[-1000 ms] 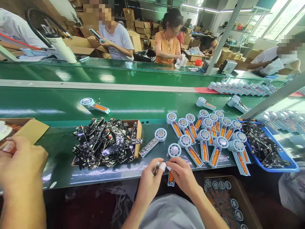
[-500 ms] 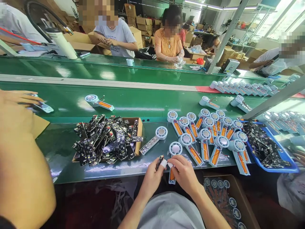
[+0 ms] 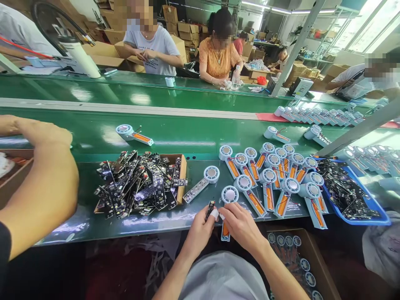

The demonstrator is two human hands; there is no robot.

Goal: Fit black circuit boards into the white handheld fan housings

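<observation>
A narrow black circuit board (image 3: 210,209) stands upright in my left hand (image 3: 201,231), held between thumb and fingers. My right hand (image 3: 243,224) is closed in a pinch close beside it; whatever its fingertips grip is too small to make out. White covers wrap fingertips on both hands. Under my right hand lies a light blue handheld fan (image 3: 230,194) with a round head, its orange-filled handle partly hidden. To the left of it, another fan (image 3: 211,174) lies with a board along its handle. A heap of loose circuit boards (image 3: 146,183) fills a cardboard box (image 3: 183,179).
Several open fans (image 3: 268,177) cluster at the right, beside a blue tray (image 3: 359,221) of boards. A green conveyor belt (image 3: 187,133) runs behind, carrying a few fans. A co-worker's arm (image 3: 46,179) reaches in at left. Below the bench edge, a carton (image 3: 321,258) holds more fans.
My hands stay nearly in place. The co-worker's arm at left has shifted, and the fan under that hand is no longer visible. Fans on the belt have moved slightly right.
</observation>
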